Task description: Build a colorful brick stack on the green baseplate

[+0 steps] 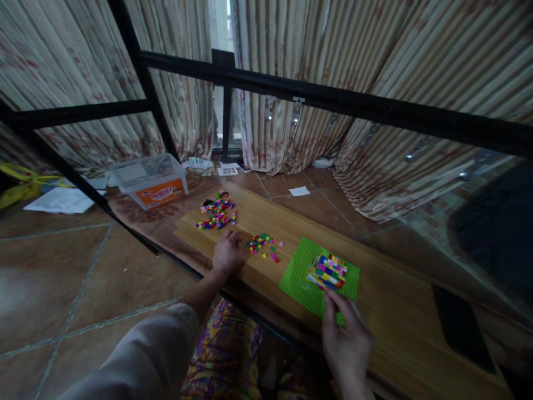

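A bright green studded baseplate (296, 278) lies on the wooden tabletop. On it stands a low block build (328, 271) of many-coloured toy bricks with white among its sides. My right hand (347, 336) is over the plate's near edge, thumb and forefinger pinched together at the build's near side; whatever is between the fingertips is too small to make out. My left hand (228, 253) rests on the table with its fingers curled, and their inside is hidden. Just right of it is a scatter of loose bricks (260, 242). A larger heap of bricks (217, 212) lies beyond it.
The long wooden table (391, 303) bears a dark flat panel (462, 325) at its right end. A clear plastic box (152, 180) with an orange label stands on the left beyond the table. A black metal frame (266, 80) crosses in front of striped curtains (291, 133).
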A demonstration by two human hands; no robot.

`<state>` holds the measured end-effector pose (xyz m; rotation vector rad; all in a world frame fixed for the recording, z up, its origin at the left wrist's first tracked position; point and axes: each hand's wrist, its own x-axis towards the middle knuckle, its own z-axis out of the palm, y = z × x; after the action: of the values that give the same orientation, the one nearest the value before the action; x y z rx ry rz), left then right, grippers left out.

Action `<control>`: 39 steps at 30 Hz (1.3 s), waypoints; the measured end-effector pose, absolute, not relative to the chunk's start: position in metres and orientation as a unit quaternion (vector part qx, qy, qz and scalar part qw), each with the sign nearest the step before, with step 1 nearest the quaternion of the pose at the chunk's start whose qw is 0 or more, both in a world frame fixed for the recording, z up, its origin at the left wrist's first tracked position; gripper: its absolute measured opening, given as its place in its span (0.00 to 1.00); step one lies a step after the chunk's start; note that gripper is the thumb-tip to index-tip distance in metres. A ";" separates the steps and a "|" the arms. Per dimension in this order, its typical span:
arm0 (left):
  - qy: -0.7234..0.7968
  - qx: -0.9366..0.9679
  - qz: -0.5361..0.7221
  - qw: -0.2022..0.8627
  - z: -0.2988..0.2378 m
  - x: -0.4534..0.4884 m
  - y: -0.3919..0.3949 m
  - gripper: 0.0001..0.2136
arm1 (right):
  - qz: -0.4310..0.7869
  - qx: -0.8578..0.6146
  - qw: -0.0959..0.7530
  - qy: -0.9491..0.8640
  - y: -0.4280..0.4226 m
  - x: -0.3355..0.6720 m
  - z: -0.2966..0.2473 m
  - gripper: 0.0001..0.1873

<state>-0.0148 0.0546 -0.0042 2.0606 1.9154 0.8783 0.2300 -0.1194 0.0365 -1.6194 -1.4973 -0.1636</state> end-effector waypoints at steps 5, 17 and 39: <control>0.641 0.696 0.305 0.109 -0.004 -0.014 0.054 0.09 | 0.052 -0.635 0.434 -0.637 -0.095 0.184 0.024 0.13; 0.642 0.699 0.296 0.110 -0.004 -0.013 0.052 0.09 | 0.065 -0.636 0.393 -0.661 -0.026 0.162 0.006 0.14; 0.648 0.693 0.293 0.118 -0.002 -0.014 0.052 0.09 | 0.040 -0.628 0.361 -0.688 0.027 0.170 0.017 0.12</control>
<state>-0.0139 0.0518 -0.0021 2.0281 1.8962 0.8568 0.1697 0.0265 0.0174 -1.6186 -1.7737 0.1043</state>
